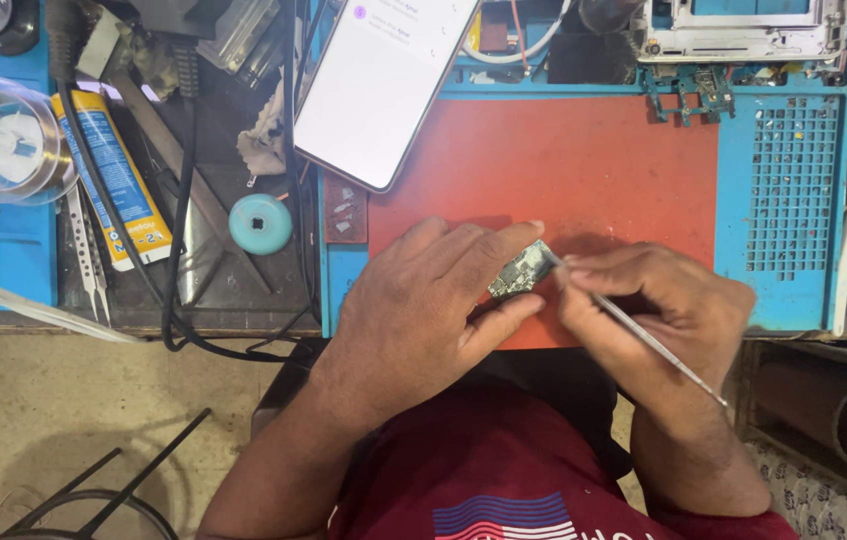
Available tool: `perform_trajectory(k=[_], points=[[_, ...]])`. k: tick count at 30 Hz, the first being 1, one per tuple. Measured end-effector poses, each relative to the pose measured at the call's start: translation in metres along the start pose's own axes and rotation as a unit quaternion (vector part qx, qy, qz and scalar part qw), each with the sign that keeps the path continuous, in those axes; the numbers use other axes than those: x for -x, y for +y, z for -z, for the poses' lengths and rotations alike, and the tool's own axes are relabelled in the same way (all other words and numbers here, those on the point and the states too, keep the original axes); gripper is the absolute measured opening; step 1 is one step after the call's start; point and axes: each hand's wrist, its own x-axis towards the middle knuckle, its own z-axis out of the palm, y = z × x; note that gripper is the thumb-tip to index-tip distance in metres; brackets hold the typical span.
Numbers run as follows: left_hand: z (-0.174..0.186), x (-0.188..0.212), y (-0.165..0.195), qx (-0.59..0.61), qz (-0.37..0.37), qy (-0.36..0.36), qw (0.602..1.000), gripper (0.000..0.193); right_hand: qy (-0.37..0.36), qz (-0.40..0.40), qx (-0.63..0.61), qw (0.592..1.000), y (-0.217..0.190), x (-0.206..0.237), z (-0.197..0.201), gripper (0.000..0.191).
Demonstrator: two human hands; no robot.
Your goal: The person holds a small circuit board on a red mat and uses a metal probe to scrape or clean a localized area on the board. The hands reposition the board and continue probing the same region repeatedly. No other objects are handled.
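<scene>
Left grip: left hand (423, 300) pinched shut on a small circuit board (521, 270), thumb under, fingers on top, held just above the near edge of the red work mat (563, 160).
Right grip: right hand (663, 310) closed around a thin metal probe (643, 335), tip touching the board's right end, shaft running back toward the wrist.
Board location: over the mat's near edge, between both hands, tilted, component side up.
Progress: looks mid-job, guessing from the tip still on the board; can't tell what's already been lifted or cleaned, too small to see. Board not set down, nothing reassembled.
On the mat: bare red apart from the hands' shadow.
Left of the mat: lit smartphone (378, 80) overlapping the mat's far left corner; round teal cap (260, 223) just beside the mat; adhesive tube (113, 175) and tweezers (83, 250) further left.
Containers: clear solder wire spool (3, 140) well left of the mat, wire wound inside; blue grid tray (791, 185) touching the mat's right side, slots look mostly unfilled.
Beyond the mat: stripped phone frame (743, 30) at the far right corner.
Cables: black cables (175, 250) looping left of the mat.
</scene>
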Motion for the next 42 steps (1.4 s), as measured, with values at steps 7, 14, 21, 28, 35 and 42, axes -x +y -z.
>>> perform_trajectory(k=[7,14,21,28,35,42], points=[[-0.0005,0.0,-0.0003,-0.003,-0.008,0.015,1.0,0.052,-0.001,-0.002,0.021,1.0,-0.0057,-0.0006,0.0,0.015],[-0.001,0.0003,-0.0013,-0.002,-0.004,0.004,1.0,0.053,0.027,-0.01,0.009,1.0,-0.009,0.0015,-0.0018,0.012],[-0.0004,0.0005,-0.0019,-0.008,-0.009,0.008,1.0,0.053,0.037,-0.002,0.043,0.998,-0.0016,0.0034,-0.003,0.013],[-0.0005,-0.0003,-0.0004,-0.001,-0.005,0.008,1.0,0.053,0.04,0.004,0.042,0.998,-0.0032,0.0012,-0.0053,0.015],[-0.0009,-0.0005,-0.0003,0.004,-0.001,0.008,1.0,0.052,0.02,-0.016,0.015,1.0,-0.0062,0.0014,-0.004,0.015],[-0.0013,-0.001,-0.0004,0.006,0.002,0.005,1.0,0.051,0.011,-0.016,-0.014,1.0,-0.0029,0.0003,-0.0041,0.015]])
